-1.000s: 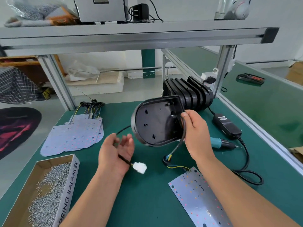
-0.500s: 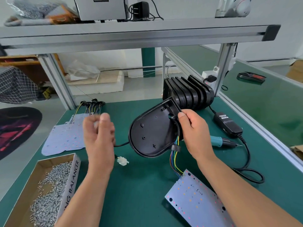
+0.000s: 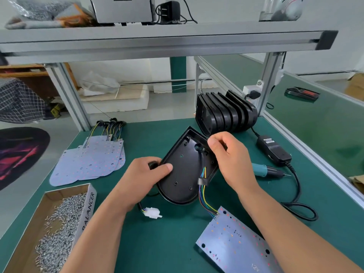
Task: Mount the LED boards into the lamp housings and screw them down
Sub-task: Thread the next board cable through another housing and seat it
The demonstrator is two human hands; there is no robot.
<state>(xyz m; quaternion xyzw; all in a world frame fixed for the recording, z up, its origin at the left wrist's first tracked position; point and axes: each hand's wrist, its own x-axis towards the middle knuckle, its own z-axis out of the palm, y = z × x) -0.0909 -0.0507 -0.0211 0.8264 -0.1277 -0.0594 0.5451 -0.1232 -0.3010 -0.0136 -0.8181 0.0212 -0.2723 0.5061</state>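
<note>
The black lamp housing (image 3: 183, 174) is held tilted over the green mat (image 3: 157, 253), hollow side up. Its left edge is gripped by the left hand (image 3: 149, 174), with the thumb laid on the inner face and the fingers curled beneath. Its upper right rim is pinched by the right hand (image 3: 232, 160), just beside the cable hole (image 3: 198, 147); whether a wire is also caught in that pinch cannot be told. The coloured wires (image 3: 201, 191) are led from the hole across the inner face and over the lower rim to the LED board (image 3: 236, 247), which lies flat on the mat near the housing, not yet seated. The white connector (image 3: 152, 212) is seen on the mat beside the left wrist.

The step in hand is judged to be cable routing; mounting is not begun. Next, the slack would have to be drawn through, the housing laid flat, and the board turned into the recess with its holes over the bosses and no wire trapped beneath. Only then would the screws (image 3: 55, 229) and the electric screwdriver (image 3: 266, 171) be needed
</note>
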